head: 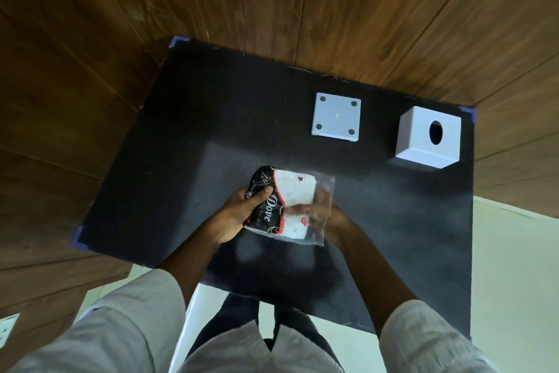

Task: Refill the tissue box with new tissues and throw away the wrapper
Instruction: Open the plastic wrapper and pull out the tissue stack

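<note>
A tissue pack (284, 203) in a black, red and clear plastic wrapper is held above the black table mat (196, 130), near its front middle. My left hand (242, 212) grips the black end of the wrapper. My right hand (325, 215) is at the clear open end, partly seen through the plastic, its fingers on the white tissues. The white tissue box cover (428, 136), with a round hole on top, stands at the back right. Its white square base plate (336, 117) lies flat to the left of the cover, apart from it.
The black mat covers a small table, with blue tape at its corners (79, 238). Wood-panel walls (90, 70) rise behind and to the left. Pale floor (514, 267) shows at the right.
</note>
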